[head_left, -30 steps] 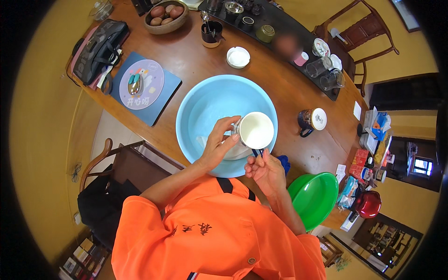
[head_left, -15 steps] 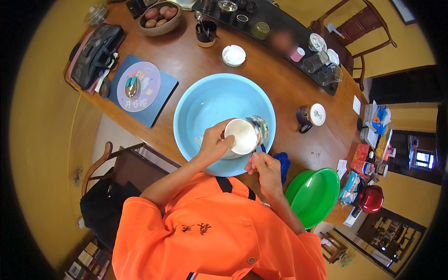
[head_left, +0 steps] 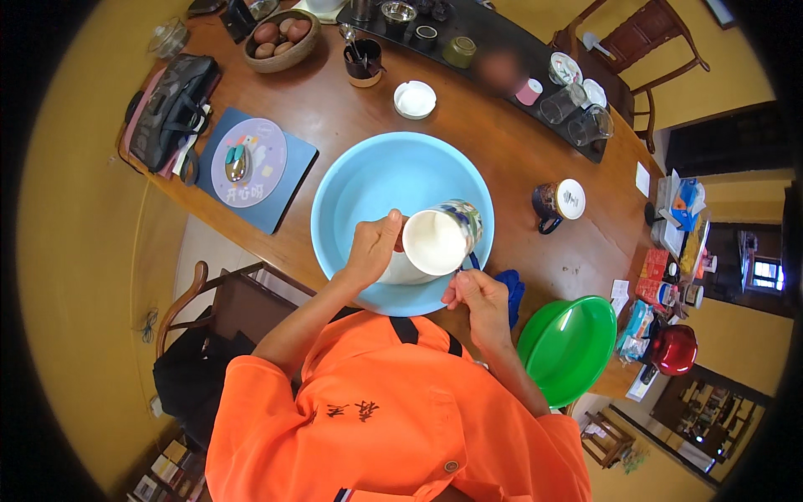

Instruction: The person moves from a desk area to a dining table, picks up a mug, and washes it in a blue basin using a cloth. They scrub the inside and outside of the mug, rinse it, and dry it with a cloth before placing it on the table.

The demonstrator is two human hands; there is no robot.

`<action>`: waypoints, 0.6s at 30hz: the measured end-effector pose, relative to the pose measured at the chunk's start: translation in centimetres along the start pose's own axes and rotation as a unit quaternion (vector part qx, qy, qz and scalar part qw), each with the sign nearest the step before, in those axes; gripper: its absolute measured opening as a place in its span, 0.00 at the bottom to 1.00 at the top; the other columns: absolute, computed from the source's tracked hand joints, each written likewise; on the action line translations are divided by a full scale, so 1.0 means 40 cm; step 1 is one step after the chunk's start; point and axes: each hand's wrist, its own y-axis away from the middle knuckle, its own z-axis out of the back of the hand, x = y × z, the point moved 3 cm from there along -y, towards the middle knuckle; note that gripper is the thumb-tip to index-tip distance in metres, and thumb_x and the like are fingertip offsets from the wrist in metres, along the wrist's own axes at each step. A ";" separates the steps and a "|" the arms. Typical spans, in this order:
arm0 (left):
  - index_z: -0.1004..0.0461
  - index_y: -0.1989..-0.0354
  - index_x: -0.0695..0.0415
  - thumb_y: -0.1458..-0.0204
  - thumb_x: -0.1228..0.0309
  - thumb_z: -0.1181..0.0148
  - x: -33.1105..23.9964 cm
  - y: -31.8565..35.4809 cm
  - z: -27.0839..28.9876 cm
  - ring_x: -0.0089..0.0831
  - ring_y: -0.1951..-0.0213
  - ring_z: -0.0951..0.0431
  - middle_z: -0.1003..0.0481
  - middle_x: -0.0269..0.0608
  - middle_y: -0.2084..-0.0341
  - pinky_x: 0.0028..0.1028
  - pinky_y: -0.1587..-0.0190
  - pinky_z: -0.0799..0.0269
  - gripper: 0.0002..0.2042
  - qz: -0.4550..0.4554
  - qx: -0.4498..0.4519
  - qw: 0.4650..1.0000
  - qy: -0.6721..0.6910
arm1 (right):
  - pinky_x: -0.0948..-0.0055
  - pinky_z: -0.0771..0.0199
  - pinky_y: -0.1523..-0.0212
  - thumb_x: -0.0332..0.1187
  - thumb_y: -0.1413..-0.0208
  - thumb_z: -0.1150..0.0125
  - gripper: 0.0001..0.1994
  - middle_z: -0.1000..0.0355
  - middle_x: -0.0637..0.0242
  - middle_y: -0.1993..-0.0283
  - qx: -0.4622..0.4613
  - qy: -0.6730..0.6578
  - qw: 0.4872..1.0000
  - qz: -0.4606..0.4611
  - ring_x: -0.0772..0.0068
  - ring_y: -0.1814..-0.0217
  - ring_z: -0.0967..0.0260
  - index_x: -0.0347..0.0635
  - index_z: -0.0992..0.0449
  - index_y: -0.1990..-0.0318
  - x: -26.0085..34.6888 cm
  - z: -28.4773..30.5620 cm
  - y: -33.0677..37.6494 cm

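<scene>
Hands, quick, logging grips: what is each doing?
Left hand: closed on white ceramic mug over light blue plastic basin.
Right hand: curled; contents cannot be told.

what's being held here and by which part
A white ceramic mug with a patterned outside, tipped on its side over the light blue plastic basin. The left hand grips its body near the rim; the right hand is at its handle.

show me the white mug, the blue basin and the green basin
white mug [head_left: 435, 243], head view, on its pale inner wall, held over the basin by the left hand [head_left: 374, 248]
blue basin [head_left: 368, 180], head view, on its bare inside
green basin [head_left: 569, 343], head view, on its inside
</scene>
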 end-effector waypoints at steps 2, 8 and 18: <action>0.23 0.61 0.63 0.36 0.53 0.65 -0.008 -0.001 -0.007 0.27 0.71 0.25 0.24 0.42 0.74 0.26 0.68 0.29 0.26 0.032 0.001 0.994 0.109 | 0.74 0.34 0.71 0.38 0.37 0.50 0.17 0.31 0.61 0.69 0.009 -0.084 0.996 -0.025 0.70 0.72 0.33 0.37 0.32 0.76 0.001 0.007 -0.003; 0.33 0.45 0.62 0.36 0.55 0.65 -0.016 -0.006 -0.007 0.30 0.52 0.28 0.28 0.45 0.53 0.29 0.54 0.30 0.24 0.059 0.025 0.990 0.128 | 0.70 0.38 0.68 0.47 0.38 0.54 0.21 0.35 0.63 0.65 0.165 -0.445 0.869 -0.140 0.64 0.69 0.38 0.46 0.38 0.80 -0.021 0.009 -0.005; 0.32 0.50 0.61 0.40 0.52 0.56 -0.040 -0.033 -0.119 0.38 0.54 0.25 0.26 0.47 0.56 0.37 0.50 0.29 0.23 0.243 0.107 0.688 0.675 | 0.71 0.40 0.65 0.49 0.38 0.55 0.22 0.37 0.63 0.66 0.194 -0.400 0.886 -0.133 0.64 0.70 0.38 0.47 0.42 0.80 -0.018 -0.008 0.016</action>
